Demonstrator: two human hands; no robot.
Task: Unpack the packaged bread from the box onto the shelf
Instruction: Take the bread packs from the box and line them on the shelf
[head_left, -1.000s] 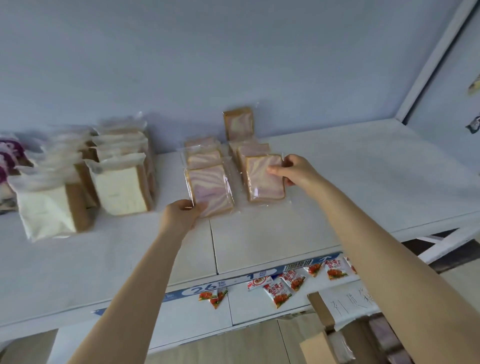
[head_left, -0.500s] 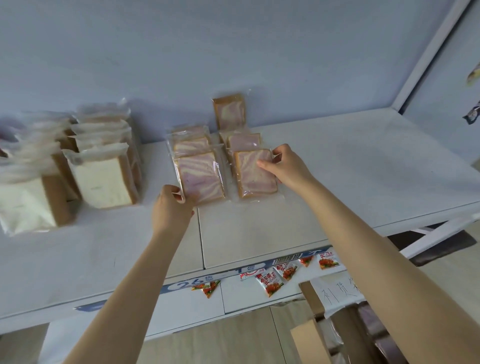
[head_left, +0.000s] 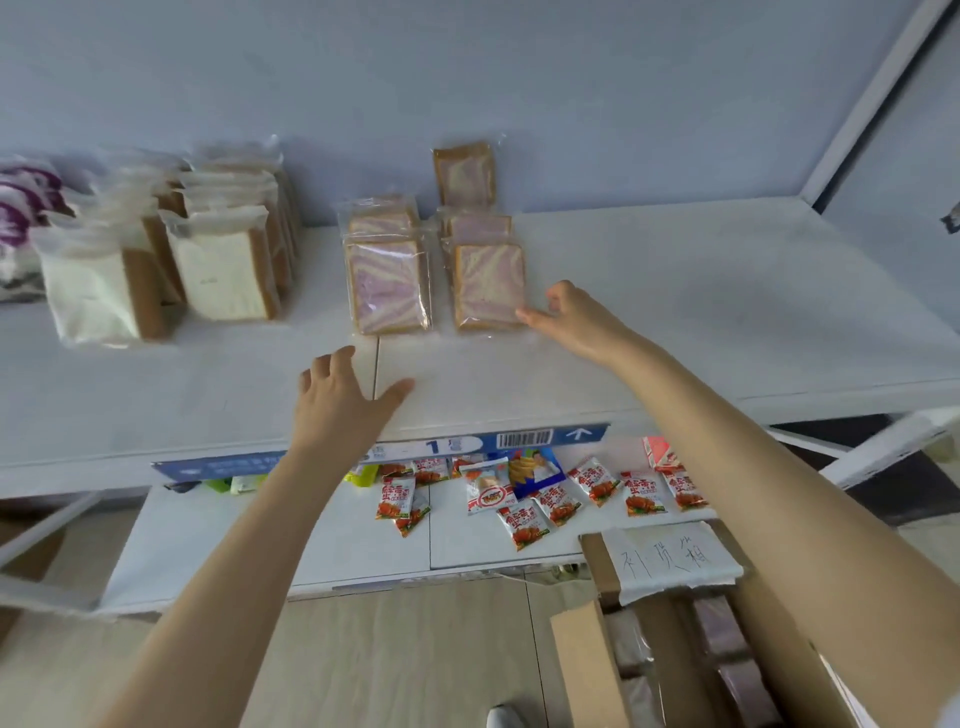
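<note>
Two rows of packaged swirl bread (head_left: 489, 285) are laid flat on the white shelf (head_left: 727, 312), at twelve o'clock from the spread, empty left hand (head_left: 340, 410). The front right pack's lower corner is touched by the fingertips (head_left: 527, 316) of the right hand (head_left: 576, 319), nothing being grasped. More packs are seen in the cardboard box (head_left: 587, 670) at five o'clock.

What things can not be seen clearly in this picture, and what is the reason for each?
- Cardboard box, head view: cut off by the bottom edge and covered by the right arm; count of bread inside unknown.
- Purple-printed bags: cut by the left edge, blurred.
- Shelf label: print too small.
- Rear swirl bread packs: hidden behind the front ones.
</note>
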